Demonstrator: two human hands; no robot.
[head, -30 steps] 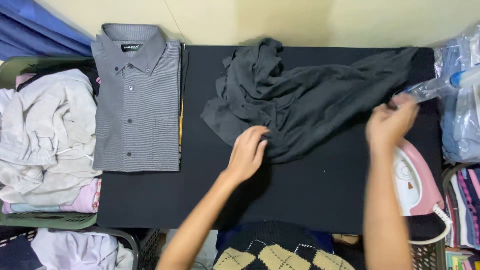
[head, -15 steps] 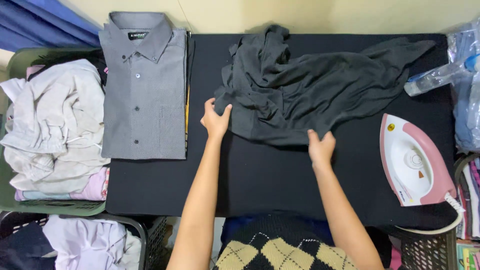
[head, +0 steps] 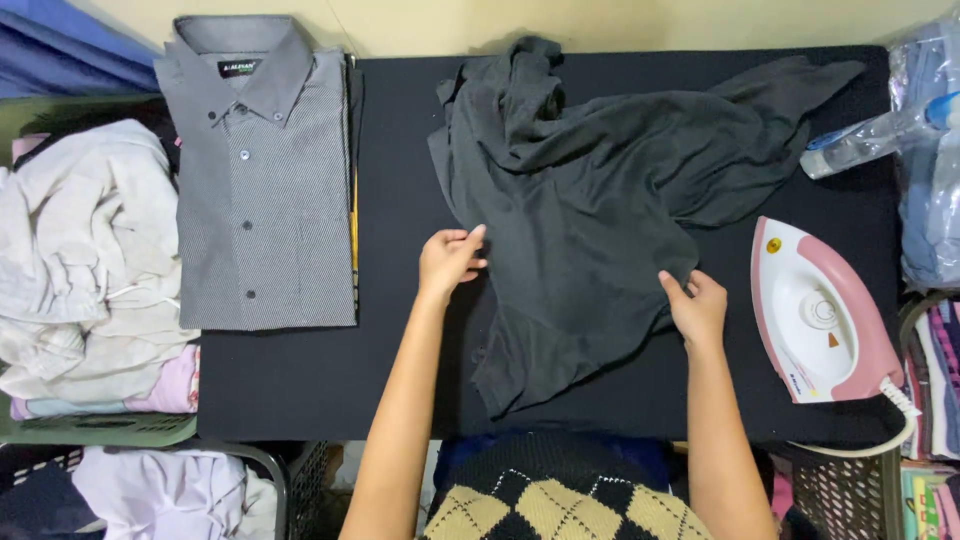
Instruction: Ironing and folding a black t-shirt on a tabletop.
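Both hands, left hand (head: 450, 258) and right hand (head: 695, 308), pinch a dark grey shirt's (head: 590, 200) edges on the black board (head: 400, 140); pale clothes (head: 80, 250) fill the left-side green basket (head: 100, 430).

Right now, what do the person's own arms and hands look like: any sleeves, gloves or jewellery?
Both forearms are bare to the bottom edge of the picture, with no sleeves in view. The left hand and right hand wear no gloves; no rings, watch or bracelets show.

home laundry spot, iron (head: 822, 315), clothes pile (head: 85, 260)
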